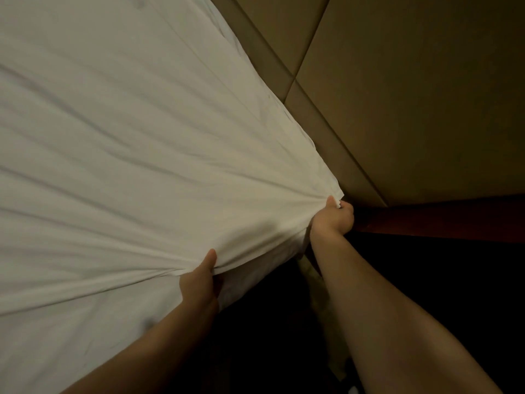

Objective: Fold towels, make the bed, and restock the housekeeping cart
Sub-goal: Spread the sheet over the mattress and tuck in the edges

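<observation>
Creases fan across the white cloth bed sheet [127, 137] and run together at two points on its near edge, where the person has hold of it. The sheet lies spread wide, its corner close by the tan padded wall panels [397, 95] and the dark reddish wooden ledge [440, 217]. The right hand [333, 218] is closed in a fist round the bunched corner, just beside that ledge. The left hand [201, 282] pinches the edge a little way along, thumb on top; its fingers go under the cloth and I cannot see them. To my eye this is the step of drawing the sheet taut at the corner before tucking. Doing it well would mean pulling evenly with both hands, down and outward, so the radiating wrinkles flatten, then folding the slack underneath without letting the tension go. Pulling harder on one side would likely drag the sheet askew.
</observation>
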The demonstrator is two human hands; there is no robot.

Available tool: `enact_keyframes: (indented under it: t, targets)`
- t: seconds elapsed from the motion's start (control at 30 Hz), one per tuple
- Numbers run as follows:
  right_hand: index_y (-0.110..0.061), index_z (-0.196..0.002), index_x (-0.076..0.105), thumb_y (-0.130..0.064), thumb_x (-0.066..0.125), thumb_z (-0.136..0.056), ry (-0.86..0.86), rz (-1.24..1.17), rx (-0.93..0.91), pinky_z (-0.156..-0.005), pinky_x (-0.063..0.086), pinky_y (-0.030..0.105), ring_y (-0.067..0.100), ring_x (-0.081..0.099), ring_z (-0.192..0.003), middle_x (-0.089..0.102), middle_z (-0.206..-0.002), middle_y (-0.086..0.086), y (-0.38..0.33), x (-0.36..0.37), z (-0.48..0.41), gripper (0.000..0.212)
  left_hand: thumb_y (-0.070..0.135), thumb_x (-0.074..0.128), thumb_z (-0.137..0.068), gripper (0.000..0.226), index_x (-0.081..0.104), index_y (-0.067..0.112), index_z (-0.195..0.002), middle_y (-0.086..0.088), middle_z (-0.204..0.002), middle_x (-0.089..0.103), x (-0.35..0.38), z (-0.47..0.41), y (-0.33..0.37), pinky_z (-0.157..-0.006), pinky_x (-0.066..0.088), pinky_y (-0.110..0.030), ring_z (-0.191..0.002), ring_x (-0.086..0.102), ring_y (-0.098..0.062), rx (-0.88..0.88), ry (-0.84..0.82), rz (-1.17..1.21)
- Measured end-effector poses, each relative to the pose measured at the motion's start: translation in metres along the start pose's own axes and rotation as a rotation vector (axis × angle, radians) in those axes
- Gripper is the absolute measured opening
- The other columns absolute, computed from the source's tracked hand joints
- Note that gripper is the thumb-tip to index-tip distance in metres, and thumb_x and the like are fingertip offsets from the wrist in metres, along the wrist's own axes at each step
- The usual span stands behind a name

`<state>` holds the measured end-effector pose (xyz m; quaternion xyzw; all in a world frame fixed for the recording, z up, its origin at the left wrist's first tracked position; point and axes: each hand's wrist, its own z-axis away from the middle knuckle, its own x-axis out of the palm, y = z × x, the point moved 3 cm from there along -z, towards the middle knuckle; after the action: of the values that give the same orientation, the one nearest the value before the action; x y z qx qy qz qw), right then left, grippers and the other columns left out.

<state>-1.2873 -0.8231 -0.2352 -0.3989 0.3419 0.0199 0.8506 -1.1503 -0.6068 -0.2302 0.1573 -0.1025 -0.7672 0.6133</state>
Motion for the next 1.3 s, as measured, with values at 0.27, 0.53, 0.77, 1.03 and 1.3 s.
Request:
enact_keyframes:
  t: [0.27,0.53,0.77,1.03,1.3]
  targets:
    - [0.004,-0.114,0.053,-0.01,0.05,-0.097,0.044,-0.002,-0.088,-0.088,0.047,0.03,0.028,0.057,-0.107,0.059,-0.117,0.018,-0.013,-0.004,0.004,0.022,0.014,0.067,-0.087,0.009,0.061,0.007,-0.087,-0.006,-0.085,0.062,0.007,0.004,-0.007,-0.041,0.05,-0.02,-0.066,0.059,-0.018,-0.064,-0.013,0.095]
    - [-0.004,-0.1,0.054,-0.016,0.054,-0.096,0.079,-0.059,-0.365,-0.072,0.04,0.016,0.012,0.052,-0.085,0.055,-0.098,0.003,-0.036,-0.017,0.001,0.013,0.027,0.06,-0.092,0.016,0.053,0.017,-0.083,0.002,-0.081,0.058,0.012,0.007,-0.01,-0.051,0.05,-0.011,-0.068,0.058,-0.007,-0.027,-0.116,0.045]
    - [0.002,-0.107,0.054,-0.013,0.051,-0.097,0.043,-0.033,-0.202,-0.077,0.042,0.022,0.018,0.053,-0.092,0.055,-0.103,0.007,-0.012,0.005,-0.016,0.019,0.016,0.068,-0.086,0.012,0.059,0.009,-0.091,-0.009,-0.101,0.061,0.022,0.0,-0.017,-0.055,0.055,-0.021,-0.074,0.06,-0.017,-0.084,-0.036,0.146]
    - [0.0,-0.107,0.056,-0.017,0.054,-0.096,0.011,0.038,-0.184,-0.08,0.046,0.031,0.027,0.058,-0.099,0.062,-0.108,0.014,-0.01,0.005,-0.021,0.021,0.015,0.063,-0.09,0.017,0.06,0.005,-0.104,-0.012,-0.11,0.064,0.021,0.001,-0.025,-0.055,0.058,-0.024,-0.084,0.065,-0.022,-0.172,-0.098,0.187]
    - [-0.006,-0.107,0.058,-0.024,0.056,-0.094,-0.032,0.156,-0.169,-0.084,0.047,0.034,0.028,0.057,-0.101,0.057,-0.118,0.013,-0.004,0.003,-0.028,0.023,0.015,0.052,-0.096,0.018,0.055,0.004,-0.109,-0.008,-0.101,0.066,0.017,0.002,-0.032,-0.066,0.057,-0.026,-0.075,0.067,-0.019,-0.199,-0.23,0.168]
